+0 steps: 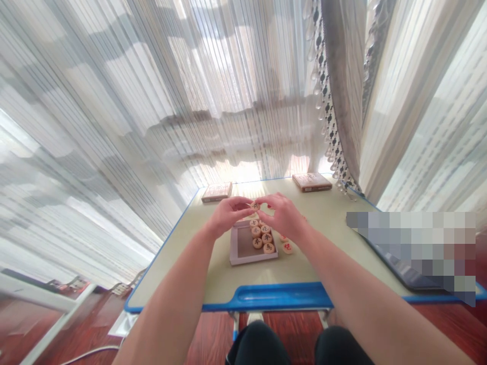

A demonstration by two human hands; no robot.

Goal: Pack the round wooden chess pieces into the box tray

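Observation:
A shallow grey box tray (243, 247) lies in the middle of the small table (190, 274), with several round wooden chess pieces (262, 238) stacked along its right side. My left hand (224, 215) and my right hand (283, 215) meet just above the tray's far end. Between their fingertips they pinch one round wooden piece (255, 206). A few more loose pieces (287, 247) lie on the tabletop just right of the tray, below my right wrist.
Two flat brown boxes sit at the table's far edge, one at the left (216, 192) and one at the right (312, 182). A dark flat object (403, 268) lies at the right side. Sheer curtains (152, 101) hang close behind. Blue trim (277, 296) rims the near edge.

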